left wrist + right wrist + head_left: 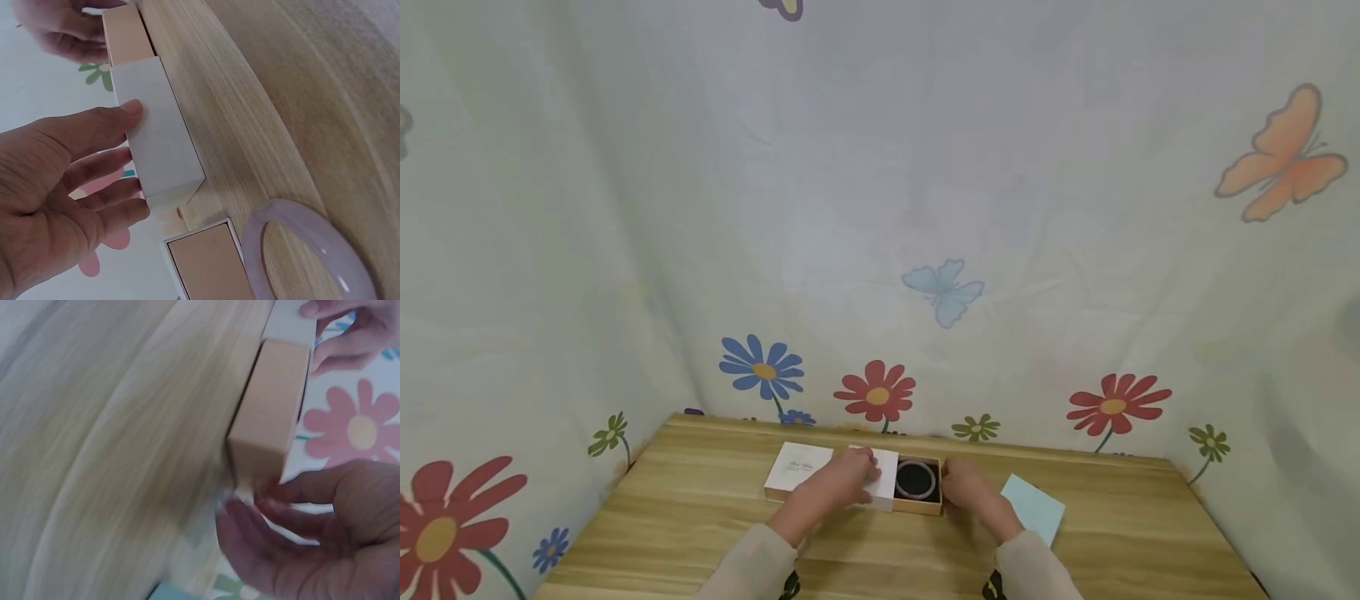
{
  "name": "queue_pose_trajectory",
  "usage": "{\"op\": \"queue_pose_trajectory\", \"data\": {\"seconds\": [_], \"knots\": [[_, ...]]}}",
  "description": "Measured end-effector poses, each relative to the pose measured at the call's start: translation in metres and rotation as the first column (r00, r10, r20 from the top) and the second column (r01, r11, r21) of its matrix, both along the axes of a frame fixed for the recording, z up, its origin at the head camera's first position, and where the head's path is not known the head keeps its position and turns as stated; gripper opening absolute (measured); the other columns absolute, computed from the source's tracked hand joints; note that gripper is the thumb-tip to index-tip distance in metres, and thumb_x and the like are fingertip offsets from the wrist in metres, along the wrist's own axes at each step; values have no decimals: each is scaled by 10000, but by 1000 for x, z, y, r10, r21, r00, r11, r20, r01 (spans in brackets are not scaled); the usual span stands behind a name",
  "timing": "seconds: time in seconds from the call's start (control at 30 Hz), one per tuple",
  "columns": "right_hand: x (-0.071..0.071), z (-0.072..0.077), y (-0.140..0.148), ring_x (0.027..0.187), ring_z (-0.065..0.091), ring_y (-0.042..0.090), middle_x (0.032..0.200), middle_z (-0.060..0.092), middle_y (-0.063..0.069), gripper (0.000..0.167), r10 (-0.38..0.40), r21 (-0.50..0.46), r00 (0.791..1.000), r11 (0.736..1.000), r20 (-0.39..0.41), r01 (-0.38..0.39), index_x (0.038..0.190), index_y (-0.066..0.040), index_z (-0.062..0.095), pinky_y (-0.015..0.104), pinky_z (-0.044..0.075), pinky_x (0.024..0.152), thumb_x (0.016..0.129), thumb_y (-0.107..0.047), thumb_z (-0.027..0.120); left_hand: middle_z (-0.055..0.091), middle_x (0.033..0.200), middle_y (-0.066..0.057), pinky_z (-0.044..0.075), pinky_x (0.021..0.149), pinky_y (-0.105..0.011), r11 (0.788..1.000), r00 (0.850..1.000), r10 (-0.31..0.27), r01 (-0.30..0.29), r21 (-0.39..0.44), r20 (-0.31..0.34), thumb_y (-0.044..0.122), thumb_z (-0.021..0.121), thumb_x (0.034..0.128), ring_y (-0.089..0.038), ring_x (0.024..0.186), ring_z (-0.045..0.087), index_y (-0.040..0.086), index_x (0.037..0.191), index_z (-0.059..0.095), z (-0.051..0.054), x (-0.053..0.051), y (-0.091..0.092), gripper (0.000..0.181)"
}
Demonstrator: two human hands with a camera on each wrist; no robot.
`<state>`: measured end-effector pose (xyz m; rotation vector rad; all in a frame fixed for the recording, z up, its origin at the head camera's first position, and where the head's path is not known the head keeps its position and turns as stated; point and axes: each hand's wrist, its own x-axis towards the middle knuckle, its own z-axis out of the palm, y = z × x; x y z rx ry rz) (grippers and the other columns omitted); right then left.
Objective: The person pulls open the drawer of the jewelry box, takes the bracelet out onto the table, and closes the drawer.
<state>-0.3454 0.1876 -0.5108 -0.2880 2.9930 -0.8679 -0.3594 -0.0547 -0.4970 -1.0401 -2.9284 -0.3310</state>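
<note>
A slide-out box lies on the table, its tan drawer (917, 506) partly out of the white sleeve (883, 475). Inside the drawer, a pale pinkish bangle (901, 492) sits on black padding. My left hand (846, 477) grips the sleeve, with the thumb on one face and the fingers on another, as the left wrist view (81, 169) shows. At the drawer's outer end, my right hand (973, 493) has curled fingers pinching its edge or a small tab; blur hides which. A second pale lavender bangle (253, 247) is on the table below the left hand.
Left of the open box is another white-topped box (801, 458) with tan sides. A light blue square sheet (1036, 504) lies right of the right hand. Behind the wooden table (685, 500) hangs a flower-and-butterfly curtain (850, 208).
</note>
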Motion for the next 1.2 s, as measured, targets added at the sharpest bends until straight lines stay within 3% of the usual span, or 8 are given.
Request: {"op": "queue_pose_trajectory", "data": {"seconds": [0.13,0.23,0.4,0.53,0.8,1.03,1.2], "knots": [[-1,5,-13,891,584,325,987,579,193,201,-22,93,982,995,-190,40,1038,60,640,468,530,796,841,28,620,674,1111,-81,554,901,-333,1000,1000,20,-20,-2,7,134,886,782,-242,1030,657,40,1085,782,1,1,1,334],[-1,7,-23,1004,569,358,1071,578,196,220,27,155,973,988,-231,10,1083,31,664,488,512,855,868,-17,670,673,1099,-77,556,895,-330,1000,1000,24,-24,-7,9,135,888,780,-235,1021,658,40,1080,782,1,1,2,333],[-3,7,-33,1102,545,376,1176,594,183,230,151,216,970,970,-189,-109,1112,-12,691,500,499,909,903,-103,718,673,1105,-76,554,900,-335,999,1000,24,-24,-34,14,156,889,784,-241,1035,659,53,1085,783,4,1,5,336],[-4,7,-42,1164,532,398,1249,574,175,309,182,256,974,956,-132,-144,1169,-27,688,508,499,963,911,-187,751,661,1113,-64,552,898,-329,998,999,30,-29,-58,17,177,886,791,-237,1052,652,67,1112,779,3,-1,6,356],[-3,5,-53,1053,475,339,1203,510,179,471,142,237,985,965,-101,-115,1234,-3,656,465,508,880,848,-208,832,663,1106,-62,560,881,-341,996,993,83,-82,-20,85,167,898,774,-231,1035,651,62,1107,770,0,-4,6,372],[-9,5,-57,1017,495,342,1172,496,180,486,104,222,993,971,-57,-89,1219,3,662,448,532,838,813,-176,861,657,1044,-55,563,822,-313,999,998,51,-50,-17,39,157,912,751,-217,979,657,68,993,781,0,-3,6,289],[-13,8,-57,918,514,275,1090,533,134,454,137,224,987,968,-86,-115,1159,16,691,404,528,795,786,-159,880,641,997,-42,547,753,-276,999,1000,27,-26,-31,15,154,913,749,-176,893,636,73,932,777,2,-6,6,241]]}}
